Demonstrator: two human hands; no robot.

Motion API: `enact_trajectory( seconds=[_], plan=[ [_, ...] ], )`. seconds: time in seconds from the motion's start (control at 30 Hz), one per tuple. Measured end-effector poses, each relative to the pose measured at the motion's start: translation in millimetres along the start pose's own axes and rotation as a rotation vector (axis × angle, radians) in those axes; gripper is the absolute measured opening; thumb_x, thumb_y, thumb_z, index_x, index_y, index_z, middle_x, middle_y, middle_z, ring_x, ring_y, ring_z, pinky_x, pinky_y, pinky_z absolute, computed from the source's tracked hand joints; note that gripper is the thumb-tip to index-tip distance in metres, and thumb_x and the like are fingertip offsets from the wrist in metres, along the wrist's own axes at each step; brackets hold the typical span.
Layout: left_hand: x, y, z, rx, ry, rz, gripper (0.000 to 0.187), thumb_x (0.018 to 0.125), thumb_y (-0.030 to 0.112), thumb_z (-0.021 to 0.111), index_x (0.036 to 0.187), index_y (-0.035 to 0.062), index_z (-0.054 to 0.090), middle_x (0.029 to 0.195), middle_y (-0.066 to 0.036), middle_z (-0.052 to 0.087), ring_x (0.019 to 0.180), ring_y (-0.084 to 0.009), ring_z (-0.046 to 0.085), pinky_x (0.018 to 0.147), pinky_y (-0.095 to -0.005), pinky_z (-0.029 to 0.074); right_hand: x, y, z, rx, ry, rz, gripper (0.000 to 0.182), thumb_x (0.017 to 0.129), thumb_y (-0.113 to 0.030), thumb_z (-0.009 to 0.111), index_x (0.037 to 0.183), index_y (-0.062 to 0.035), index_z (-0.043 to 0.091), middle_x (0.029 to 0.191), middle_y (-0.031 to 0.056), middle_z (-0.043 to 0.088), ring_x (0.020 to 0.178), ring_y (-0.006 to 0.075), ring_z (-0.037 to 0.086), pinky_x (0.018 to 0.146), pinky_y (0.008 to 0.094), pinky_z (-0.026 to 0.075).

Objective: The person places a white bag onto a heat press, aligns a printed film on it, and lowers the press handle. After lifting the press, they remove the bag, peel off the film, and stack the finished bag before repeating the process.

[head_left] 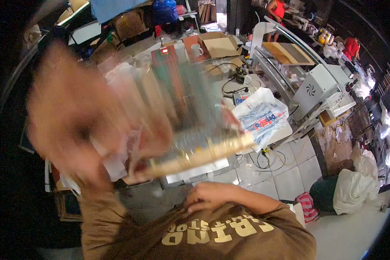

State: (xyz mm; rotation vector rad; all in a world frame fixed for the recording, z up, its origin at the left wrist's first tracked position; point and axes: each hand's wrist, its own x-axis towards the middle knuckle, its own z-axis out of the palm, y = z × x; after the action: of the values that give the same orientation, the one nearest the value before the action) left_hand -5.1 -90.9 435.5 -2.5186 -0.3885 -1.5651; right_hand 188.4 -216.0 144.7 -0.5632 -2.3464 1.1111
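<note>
Large and smeared by motion, my left hand is raised close to the camera on the left. Its fingers appear closed around the side of a wooden-edged frame, which is blurred too; its pale wooden strip slants across the middle and greenish streaks show above it. Just where the fingers meet the frame cannot be made out. My right hand rests at the front of my brown T-shirt, fingers curled in on the bunched cloth. A white sheet lies partly beneath the frame from this viewpoint.
Behind stands a red device with a lit display, a white mug and an open cardboard box. A printed plastic bag lies right of the frame, near a grey-white machine. Cables trail over tiles. Another person stands far back.
</note>
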Motion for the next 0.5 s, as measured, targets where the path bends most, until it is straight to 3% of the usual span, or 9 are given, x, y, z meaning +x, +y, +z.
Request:
enact_trajectory(
  seconds=[0.07,0.1,0.13,0.17,0.23,0.27,0.33,0.4,0.5],
  plan=[
    [-44.3,38.8,18.5,-0.452,-0.619,0.105,0.022,0.080,0.018,0.080,0.092,0.0069,0.065,0.083,-0.008,0.061,0.069,-0.0206,0.058,0.062,-0.0366,0.044,-13.6,-55.9,-25.4,-0.038,0.008,-0.007,0.031,0.100,-0.029,0.058,0.093,0.0007,0.064,0.083,0.0196,0.067,0.075,0.0409,0.064,0.067,0.0460,0.051],
    [-75.3,52.3,38.7,-0.587,-0.822,0.072,0.019,0.079,0.020,0.081,0.080,0.0084,0.066,0.070,-0.005,0.058,0.055,-0.0196,0.055,0.049,-0.0361,0.042,-23.2,-69.9,-31.2,-0.055,0.006,-0.012,0.031,0.100,-0.029,0.058,0.093,0.0007,0.064,0.083,0.0196,0.067,0.075,0.0409,0.064,0.067,0.0460,0.051],
    [-121.6,67.3,69.9,-0.864,-0.834,-0.278,0.026,0.079,0.026,0.081,0.076,0.0083,0.062,0.069,-0.004,0.056,0.056,-0.0232,0.056,0.052,-0.0365,0.044,-33.3,-80.4,-34.1,0.109,0.053,-0.112,0.029,0.100,-0.026,0.060,0.087,0.0005,0.062,0.077,0.0187,0.063,0.070,0.0396,0.062,0.063,0.0456,0.048],
    [-159.7,78.9,95.5,-0.848,-0.832,-0.350,0.024,0.082,0.025,0.075,0.077,0.0066,0.060,0.071,-0.006,0.059,0.059,-0.0273,0.059,0.055,-0.0393,0.046,-41.5,-84.7,-35.9,0.282,0.097,-0.209,0.029,0.100,-0.023,0.061,0.081,0.0003,0.060,0.071,0.0178,0.059,0.064,0.0384,0.059,0.059,0.0451,0.045],
    [-223.6,99.9,129.4,-0.310,-0.930,-0.539,0.022,0.082,0.024,0.069,0.084,0.0050,0.059,0.075,-0.010,0.062,0.065,-0.0340,0.062,0.057,-0.0446,0.046,-52.4,-65.3,-44.2,0.228,0.047,-0.122,0.028,0.098,-0.020,0.063,0.079,-0.0003,0.059,0.071,0.0177,0.056,0.064,0.0365,0.058,0.058,0.0443,0.042],
    [-231.0,94.3,130.4,-0.311,-0.933,-0.550,0.022,0.082,0.024,0.069,0.084,0.0050,0.059,0.075,-0.010,0.062,0.065,-0.0340,0.062,0.057,-0.0446,0.046,-52.7,-52.9,-44.8,0.175,0.005,-0.040,0.027,0.097,-0.017,0.065,0.076,-0.0008,0.058,0.070,0.0176,0.053,0.063,0.0345,0.056,0.056,0.0436,0.040],
    [-248.1,90.1,127.7,-0.371,-0.711,-0.575,0.024,0.079,0.022,0.065,0.092,0.0046,0.057,0.078,-0.013,0.063,0.070,-0.0385,0.064,0.059,-0.0471,0.047,-41.6,-33.8,-25.1,0.177,0.027,-0.025,0.029,0.091,-0.022,0.072,0.075,-0.0017,0.058,0.073,0.0165,0.053,0.065,0.0325,0.055,0.056,0.0422,0.037],
    [-269.3,87.5,137.7,-0.367,-0.626,-0.535,0.028,0.074,0.022,0.065,0.096,0.0063,0.057,0.080,-0.015,0.063,0.072,-0.0395,0.063,0.060,-0.0457,0.048,-18.6,-11.7,0.9,-0.085,0.649,-0.059,0.038,0.081,-0.030,0.080,0.073,-0.0018,0.056,0.074,0.0136,0.053,0.065,0.0308,0.054,0.056,0.0400,0.038],
    [-280.1,87.9,142.9,-0.333,-0.588,-0.584,0.032,0.072,0.024,0.066,0.097,0.0046,0.059,0.081,-0.017,0.062,0.075,-0.0387,0.063,0.064,-0.0459,0.049,-10.8,0.8,17.5,-0.305,0.670,-0.064,0.043,0.080,-0.041,0.078,0.077,-0.0052,0.055,0.075,0.0106,0.051,0.068,0.0322,0.054,0.061,0.0420,0.041]
  ],
)
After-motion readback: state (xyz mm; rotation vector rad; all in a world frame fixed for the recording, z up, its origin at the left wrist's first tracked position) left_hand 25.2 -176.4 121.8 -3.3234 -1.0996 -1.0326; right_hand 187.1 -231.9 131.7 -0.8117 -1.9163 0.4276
